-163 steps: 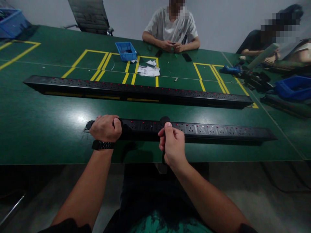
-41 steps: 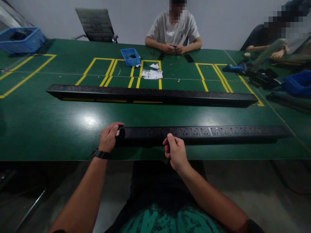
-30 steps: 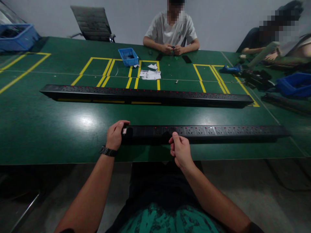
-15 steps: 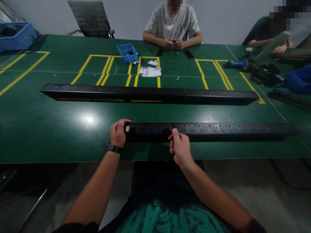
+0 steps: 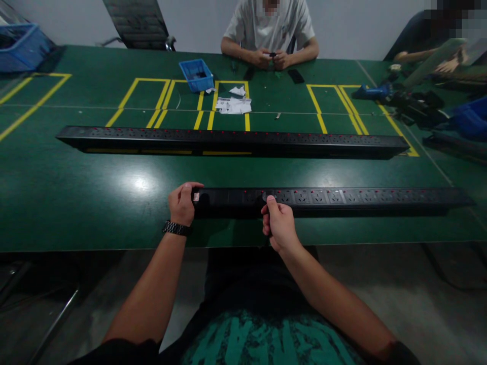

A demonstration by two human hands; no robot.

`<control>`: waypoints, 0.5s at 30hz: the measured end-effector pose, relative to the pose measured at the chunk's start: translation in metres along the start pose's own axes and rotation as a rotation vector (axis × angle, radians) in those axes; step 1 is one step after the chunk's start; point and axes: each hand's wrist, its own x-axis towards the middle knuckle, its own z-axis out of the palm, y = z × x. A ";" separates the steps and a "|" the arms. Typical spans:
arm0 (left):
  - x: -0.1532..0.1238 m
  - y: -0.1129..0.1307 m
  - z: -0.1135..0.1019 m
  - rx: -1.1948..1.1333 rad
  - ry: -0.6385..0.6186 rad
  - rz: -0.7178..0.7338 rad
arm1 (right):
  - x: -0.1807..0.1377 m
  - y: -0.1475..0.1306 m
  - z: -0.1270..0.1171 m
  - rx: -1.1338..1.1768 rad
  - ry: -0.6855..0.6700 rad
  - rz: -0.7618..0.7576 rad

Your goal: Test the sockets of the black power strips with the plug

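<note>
A long black power strip (image 5: 342, 198) with several sockets and red lights lies along the near edge of the green table (image 5: 76, 192). My left hand (image 5: 181, 204), a watch on its wrist, is closed around the strip's left end. My right hand (image 5: 278, 227) is closed in a pinch on a black plug, hidden under the fingers, pressed against a socket near the strip's middle. A second, longer black power strip (image 5: 228, 141) lies parallel farther back, untouched.
A small blue bin (image 5: 197, 75) and white paper scraps (image 5: 233, 104) sit past the far strip. A person in a white shirt (image 5: 270, 30) sits opposite, hands together. Another person's arm (image 5: 437, 58), tools and a blue bin (image 5: 472, 119) are at right. Yellow tape lines mark the table.
The near strip has slid to the right since the oldest frame. My left hand moved from gripping over the top to holding the end. My right hand stays at the sockets.
</note>
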 end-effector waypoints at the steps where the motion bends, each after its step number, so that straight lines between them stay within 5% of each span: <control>1: 0.000 0.000 0.000 -0.010 0.000 0.007 | 0.000 0.001 0.000 0.005 -0.004 -0.003; 15: 0.003 -0.007 0.001 0.052 -0.002 -0.003 | 0.003 0.011 0.002 0.080 -0.013 -0.062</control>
